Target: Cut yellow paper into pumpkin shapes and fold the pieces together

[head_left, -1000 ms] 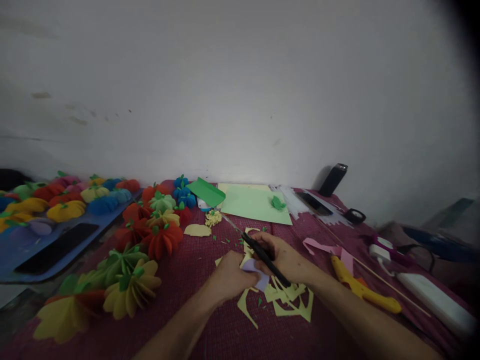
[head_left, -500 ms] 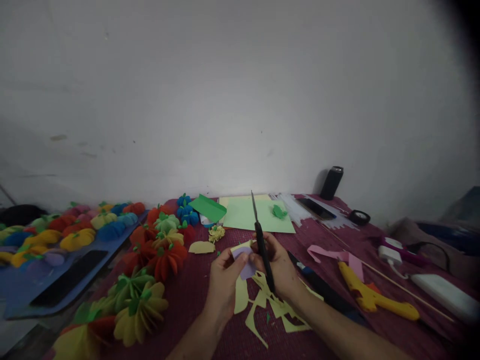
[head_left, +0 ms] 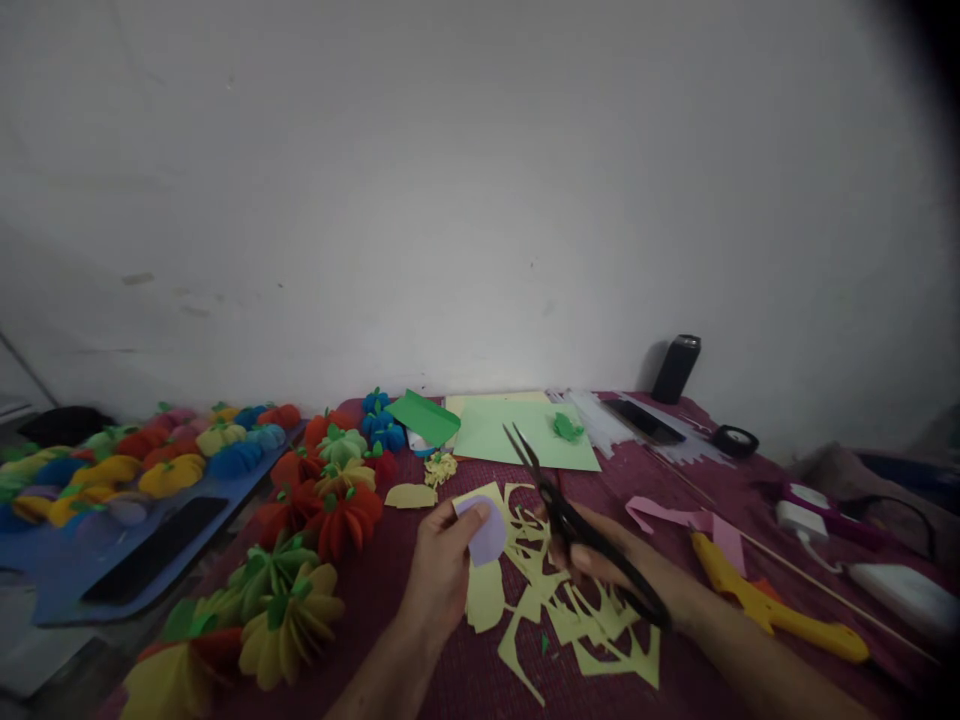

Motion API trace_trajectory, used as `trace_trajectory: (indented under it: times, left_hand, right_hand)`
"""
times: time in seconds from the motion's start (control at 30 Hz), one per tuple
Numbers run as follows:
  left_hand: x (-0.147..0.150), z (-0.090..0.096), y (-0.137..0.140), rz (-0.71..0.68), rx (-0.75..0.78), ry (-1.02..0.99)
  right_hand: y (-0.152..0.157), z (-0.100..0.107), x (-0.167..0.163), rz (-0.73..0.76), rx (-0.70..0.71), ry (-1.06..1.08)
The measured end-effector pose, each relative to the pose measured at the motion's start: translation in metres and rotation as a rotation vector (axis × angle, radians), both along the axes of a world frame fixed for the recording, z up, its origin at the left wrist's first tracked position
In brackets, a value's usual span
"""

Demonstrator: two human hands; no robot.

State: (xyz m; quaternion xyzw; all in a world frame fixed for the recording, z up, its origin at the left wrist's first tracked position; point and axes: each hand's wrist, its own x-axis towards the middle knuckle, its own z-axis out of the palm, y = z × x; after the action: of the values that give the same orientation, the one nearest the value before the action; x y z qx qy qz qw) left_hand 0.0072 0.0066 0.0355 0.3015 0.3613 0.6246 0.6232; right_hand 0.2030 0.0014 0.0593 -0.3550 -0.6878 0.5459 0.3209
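Note:
My left hand (head_left: 441,560) pinches a purple paper oval (head_left: 489,540), laid against a pale yellow piece of paper (head_left: 471,497), thumb on top. My right hand (head_left: 611,560) grips black scissors (head_left: 559,500), whose blades point up and left with a narrow gap between them. The blades are apart from the paper. Below and between the hands lie several pale yellow paper offcuts (head_left: 574,612) with curved cut-outs. A rounded yellow cut piece (head_left: 486,598) rests just under the left hand's paper, and another stack of yellow pieces (head_left: 411,496) lies beyond it.
Colourful paper pumpkins (head_left: 341,510) crowd the left, some on a blue board (head_left: 161,585) with a black phone-like slab. Green sheets (head_left: 517,435) lie at the back. To the right are a yellow glue gun (head_left: 780,615), a thin stick, black tape (head_left: 735,440) and a black bottle (head_left: 677,368).
My right hand has moved right and down, taking the scissors away from the paper; they now tilt and their blades show a gap. My left hand keeps the purple oval and yellow paper.

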Motion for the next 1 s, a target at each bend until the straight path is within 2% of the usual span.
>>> trace_trajectory:
  times: [0.1, 0.17, 0.27, 0.53, 0.8, 1.0]
  left_hand:
    - [-0.001, 0.002, 0.0, -0.008, -0.017, 0.0]
    - [-0.002, 0.002, 0.001, -0.009, -0.023, 0.007]
    - [-0.002, 0.001, 0.001, -0.019, -0.024, 0.012]
    - [-0.001, -0.001, 0.0, -0.033, -0.03, 0.038]
    - [0.004, -0.009, -0.001, -0.096, -0.035, 0.087]
    - [0.01, -0.014, -0.003, -0.136, -0.072, 0.101]
  right_hand:
    - [-0.016, 0.005, 0.029, 0.203, -0.107, -0.134]
    - [-0.026, 0.008, 0.039, 0.215, -0.131, -0.224]
    - [-0.034, 0.007, 0.043, 0.142, -0.126, -0.327]
    - [-0.023, -0.022, 0.043, 0.225, -0.255, -0.167]
    - [-0.02, -0.015, 0.034, 0.229, -0.233, -0.146]
    - [-0.01, -0.025, 0.023, 0.269, -0.272, -0.061]
